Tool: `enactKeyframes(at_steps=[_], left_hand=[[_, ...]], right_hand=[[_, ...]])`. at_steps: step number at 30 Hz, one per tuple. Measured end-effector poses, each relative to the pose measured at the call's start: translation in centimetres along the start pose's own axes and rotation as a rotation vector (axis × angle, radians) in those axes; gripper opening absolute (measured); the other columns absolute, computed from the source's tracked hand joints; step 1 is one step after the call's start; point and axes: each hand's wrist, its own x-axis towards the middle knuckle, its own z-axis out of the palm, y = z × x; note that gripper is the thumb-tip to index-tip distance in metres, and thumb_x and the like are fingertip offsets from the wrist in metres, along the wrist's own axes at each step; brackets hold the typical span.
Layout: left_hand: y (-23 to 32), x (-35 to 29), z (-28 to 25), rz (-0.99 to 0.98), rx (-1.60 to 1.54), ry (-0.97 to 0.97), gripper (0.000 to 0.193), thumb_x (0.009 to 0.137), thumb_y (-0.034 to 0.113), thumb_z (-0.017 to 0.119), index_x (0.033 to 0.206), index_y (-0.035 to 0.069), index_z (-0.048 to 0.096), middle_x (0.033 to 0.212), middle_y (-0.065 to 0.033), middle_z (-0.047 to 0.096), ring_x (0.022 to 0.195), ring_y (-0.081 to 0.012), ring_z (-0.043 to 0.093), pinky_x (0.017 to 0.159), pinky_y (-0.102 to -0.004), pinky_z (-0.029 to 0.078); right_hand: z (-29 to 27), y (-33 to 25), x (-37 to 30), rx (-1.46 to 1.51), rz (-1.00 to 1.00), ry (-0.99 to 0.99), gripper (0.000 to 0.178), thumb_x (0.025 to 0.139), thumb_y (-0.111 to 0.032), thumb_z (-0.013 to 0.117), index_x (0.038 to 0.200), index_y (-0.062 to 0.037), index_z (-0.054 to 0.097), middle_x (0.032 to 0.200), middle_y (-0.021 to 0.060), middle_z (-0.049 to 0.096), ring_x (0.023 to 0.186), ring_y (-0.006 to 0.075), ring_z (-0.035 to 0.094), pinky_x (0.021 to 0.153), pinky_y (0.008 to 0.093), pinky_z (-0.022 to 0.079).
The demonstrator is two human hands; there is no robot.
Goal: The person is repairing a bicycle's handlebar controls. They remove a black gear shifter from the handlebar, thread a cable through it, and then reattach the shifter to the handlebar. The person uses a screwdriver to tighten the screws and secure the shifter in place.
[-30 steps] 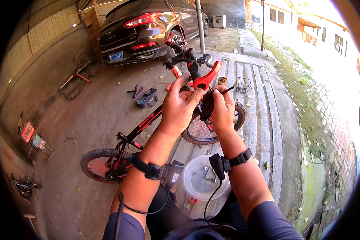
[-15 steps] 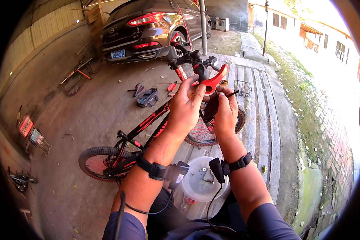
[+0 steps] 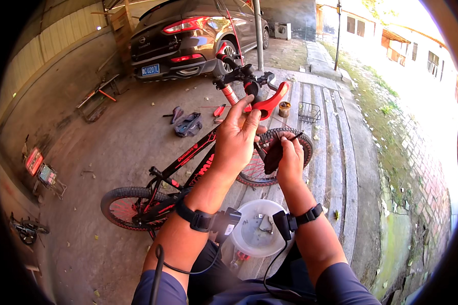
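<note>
Red curved plastic part, banana-shaped, glossy, raised in front of the black-and-red bicycle's handlebar. Left hand: fingers curled, fingertips pinching the lower end of the red part. Right hand: closed around a dark, floppy rubber-like piece, just right of and below the left hand. Below both wrists: white round plastic bucket lid with small metal parts. Beyond the hands: black bicycle on concrete floor; dark parked car.
</note>
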Motion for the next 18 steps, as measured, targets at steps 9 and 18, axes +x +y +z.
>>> enactKeyframes(at_steps=[9, 18], left_hand=[[-4.7, -7.8, -2.8, -0.251, 0.037, -0.219, 0.040, 0.104, 0.018, 0.058, 0.139, 0.001, 0.048, 0.114, -0.0051, 0.066, 0.097, -0.0094, 0.063, 0.082, -0.0248, 0.051], [-11.4, -20.5, -3.7, -0.466, -0.230, -0.204, 0.068, 0.093, 0.017, 0.075, 0.144, -0.002, 0.033, 0.137, -0.0163, 0.050, 0.123, -0.0238, 0.056, 0.098, -0.0377, 0.052]], right_hand=[[-4.8, 1.2, -5.2, -0.003, 0.348, -0.111, 0.030, 0.105, -0.023, 0.044, 0.107, 0.0004, 0.062, 0.092, 0.0125, 0.068, 0.079, 0.0238, 0.066, 0.073, 0.0374, 0.056], [-6.4, 3.7, -11.7, -0.193, 0.481, -0.179, 0.040, 0.107, -0.029, 0.042, 0.123, 0.0032, 0.060, 0.122, 0.0161, 0.068, 0.110, 0.0248, 0.065, 0.095, 0.0375, 0.052]])
